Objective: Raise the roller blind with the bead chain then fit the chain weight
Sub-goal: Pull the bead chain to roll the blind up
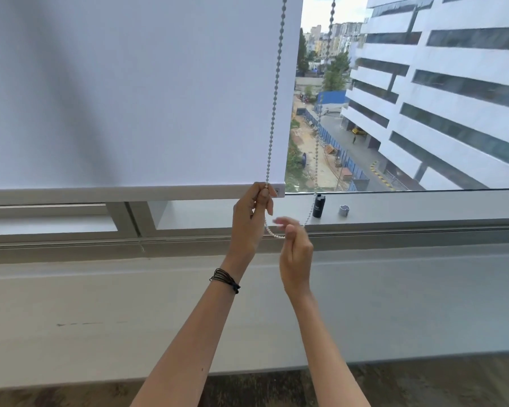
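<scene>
A white roller blind (135, 92) covers most of the window, its bottom bar (115, 194) just above the sill. The bead chain (275, 92) hangs in a loop along the blind's right edge, its other strand further right over the glass. My left hand (252, 218) is shut on the near strand at the bar's right end. My right hand (296, 254) is lower and to the right, fingers loosely curled and blurred, beside the bottom of the chain loop; I cannot tell whether it touches the beads. A black cylindrical piece (318, 205) and a small grey piece (344, 210) stand on the sill.
The white window sill (423, 207) runs across the frame, with a deep ledge (100, 318) below it. Uncovered glass to the right shows buildings and a street outside. Dark flooring lies at the bottom edge.
</scene>
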